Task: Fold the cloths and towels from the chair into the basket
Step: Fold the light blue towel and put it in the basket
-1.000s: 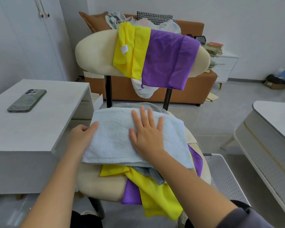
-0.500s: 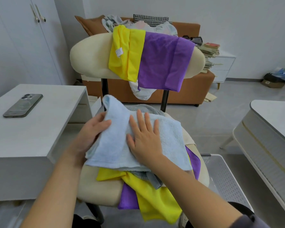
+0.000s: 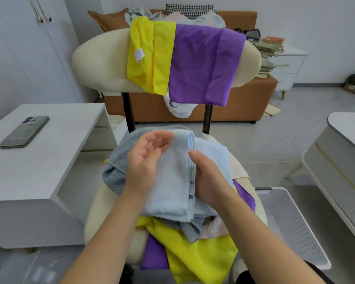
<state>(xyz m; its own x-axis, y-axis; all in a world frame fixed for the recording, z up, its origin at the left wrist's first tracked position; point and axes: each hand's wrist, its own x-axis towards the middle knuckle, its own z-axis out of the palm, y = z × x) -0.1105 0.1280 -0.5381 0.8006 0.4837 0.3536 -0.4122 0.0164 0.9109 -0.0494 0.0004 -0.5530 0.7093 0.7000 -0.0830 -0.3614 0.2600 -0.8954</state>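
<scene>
Half-folded light blue towel [image 3: 169, 181] on the chair [image 3: 98, 58] seat, atop heaped cloths [image 3: 203, 255]. Left hand [image 3: 147, 160], fingers relaxed, touches its fold; right hand [image 3: 207, 179] presses it flat. White basket [image 3: 291, 222] stands beside the chair.

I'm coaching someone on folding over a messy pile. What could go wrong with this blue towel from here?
The blue towel lies on a lumpy grey towel, so the flap at the left hand may land crooked beside the right hand pressing the fold. The yellow cloth hangs off the chair seat's front edge; nudging the pile could slide it to the floor.
</scene>
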